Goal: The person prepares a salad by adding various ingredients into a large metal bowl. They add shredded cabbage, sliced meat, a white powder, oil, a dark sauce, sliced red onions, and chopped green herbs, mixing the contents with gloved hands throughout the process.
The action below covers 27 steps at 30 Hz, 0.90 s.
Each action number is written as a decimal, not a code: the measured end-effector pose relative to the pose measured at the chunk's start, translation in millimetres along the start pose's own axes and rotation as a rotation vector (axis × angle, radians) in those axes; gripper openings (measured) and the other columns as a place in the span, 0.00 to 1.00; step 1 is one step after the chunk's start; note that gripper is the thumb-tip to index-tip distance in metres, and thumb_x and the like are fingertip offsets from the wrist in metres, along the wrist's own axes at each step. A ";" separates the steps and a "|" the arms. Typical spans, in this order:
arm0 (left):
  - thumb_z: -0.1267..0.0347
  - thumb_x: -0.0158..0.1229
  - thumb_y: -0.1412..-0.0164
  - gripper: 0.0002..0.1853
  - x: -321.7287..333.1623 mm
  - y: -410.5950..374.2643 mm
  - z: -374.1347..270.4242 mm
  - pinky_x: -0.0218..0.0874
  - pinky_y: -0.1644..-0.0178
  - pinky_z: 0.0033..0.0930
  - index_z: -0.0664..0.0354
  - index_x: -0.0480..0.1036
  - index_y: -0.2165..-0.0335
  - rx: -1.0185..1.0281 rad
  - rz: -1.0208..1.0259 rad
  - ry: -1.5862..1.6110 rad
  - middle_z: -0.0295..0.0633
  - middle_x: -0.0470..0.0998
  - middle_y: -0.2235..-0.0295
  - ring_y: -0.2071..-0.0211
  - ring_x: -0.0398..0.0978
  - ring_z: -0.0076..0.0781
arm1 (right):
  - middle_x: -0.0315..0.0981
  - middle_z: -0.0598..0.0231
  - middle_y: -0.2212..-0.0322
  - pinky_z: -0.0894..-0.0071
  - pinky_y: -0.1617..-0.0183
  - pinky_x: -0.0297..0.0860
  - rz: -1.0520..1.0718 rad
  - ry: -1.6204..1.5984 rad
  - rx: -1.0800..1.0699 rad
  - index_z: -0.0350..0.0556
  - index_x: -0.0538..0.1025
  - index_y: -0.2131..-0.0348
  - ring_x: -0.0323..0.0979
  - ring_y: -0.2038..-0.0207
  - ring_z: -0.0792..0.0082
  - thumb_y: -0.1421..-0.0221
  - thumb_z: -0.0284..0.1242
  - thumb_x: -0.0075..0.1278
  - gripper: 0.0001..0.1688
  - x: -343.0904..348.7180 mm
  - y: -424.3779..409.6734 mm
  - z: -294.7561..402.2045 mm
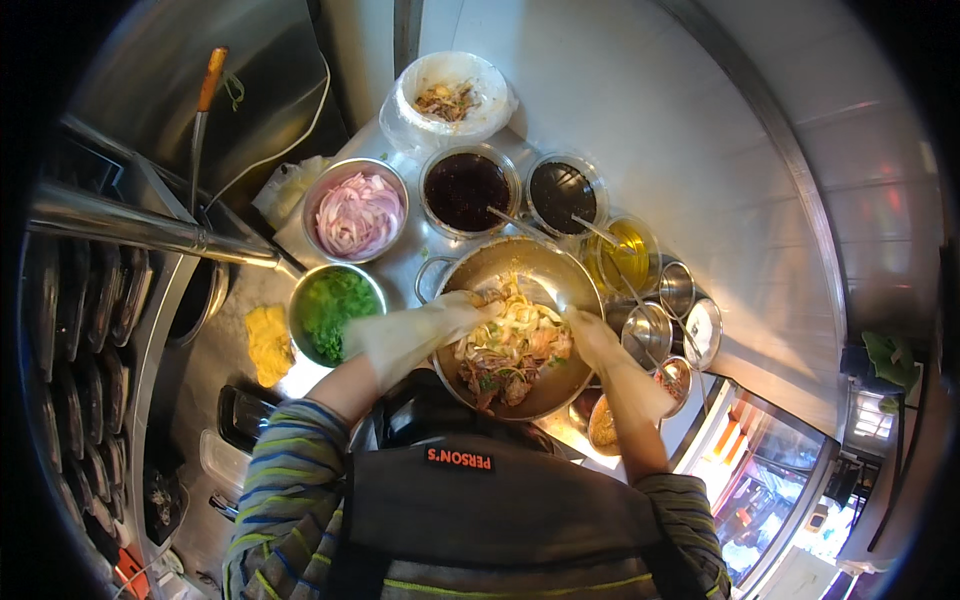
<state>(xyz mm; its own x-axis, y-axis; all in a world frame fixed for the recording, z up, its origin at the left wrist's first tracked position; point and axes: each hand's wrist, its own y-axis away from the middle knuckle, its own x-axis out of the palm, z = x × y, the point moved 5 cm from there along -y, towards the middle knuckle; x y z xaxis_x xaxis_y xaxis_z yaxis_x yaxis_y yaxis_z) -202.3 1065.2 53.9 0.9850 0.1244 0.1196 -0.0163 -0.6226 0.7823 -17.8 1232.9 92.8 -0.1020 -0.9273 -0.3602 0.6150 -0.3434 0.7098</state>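
A metal mixing bowl [517, 401] with a side handle stands in front of me. It holds sliced onion mixed with pieces of brown meat and some green herbs [517, 337]. My left hand [461, 311], in a loose clear plastic glove, reaches over the left side of the bowl to the food. From the right, my right hand [589, 337], also gloved, reaches in at the bowl's right side beside the mixture. Both hands are blurred, and the fingers are partly hidden, so a grip on the food cannot be made out.
Chopped greens [334, 307] and sliced red onion [360, 214] fill metal bowls at left, near a yellow cloth [268, 345]. Dark sauces [466, 191] and yellow oil [624, 255] stand behind. A plastic-lined tub [450, 64] holds scraps. Seasoning containers [705, 330] crowd the right.
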 end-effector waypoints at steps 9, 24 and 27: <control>0.61 0.44 0.28 0.22 39.8 42.8 -5.2 0.66 0.45 0.37 0.56 0.66 0.41 0.051 -0.061 -0.223 0.49 0.76 0.47 0.47 0.75 0.43 | 0.74 0.53 0.48 0.59 0.40 0.65 -0.118 -0.856 0.202 0.39 0.70 0.41 0.72 0.47 0.57 0.34 0.53 0.41 0.38 35.9 62.7 24.0; 0.55 0.49 0.30 0.30 57.2 -3.8 59.9 0.70 0.50 0.38 0.55 0.59 0.36 0.330 -0.267 -0.585 0.51 0.76 0.49 0.51 0.77 0.48 | 0.73 0.52 0.51 0.60 0.43 0.64 -0.346 -1.014 0.354 0.39 0.67 0.41 0.69 0.52 0.64 0.33 0.54 0.39 0.38 66.0 36.4 -18.1; 0.47 0.42 0.30 0.35 13.5 26.4 25.0 0.67 0.46 0.41 0.56 0.56 0.34 0.327 -0.651 -0.153 0.54 0.77 0.50 0.50 0.76 0.49 | 0.70 0.47 0.45 0.59 0.38 0.60 -0.407 -1.080 0.199 0.39 0.61 0.35 0.66 0.43 0.60 0.32 0.56 0.37 0.43 17.2 47.7 -42.3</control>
<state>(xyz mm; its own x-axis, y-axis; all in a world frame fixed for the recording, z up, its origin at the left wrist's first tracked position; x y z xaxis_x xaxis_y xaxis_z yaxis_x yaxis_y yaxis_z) -185.1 1031.1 60.9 0.7914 0.4521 -0.4113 0.6069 -0.6611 0.4410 42.8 1206.9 94.8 -0.9332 -0.3558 0.0510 0.2608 -0.5727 0.7772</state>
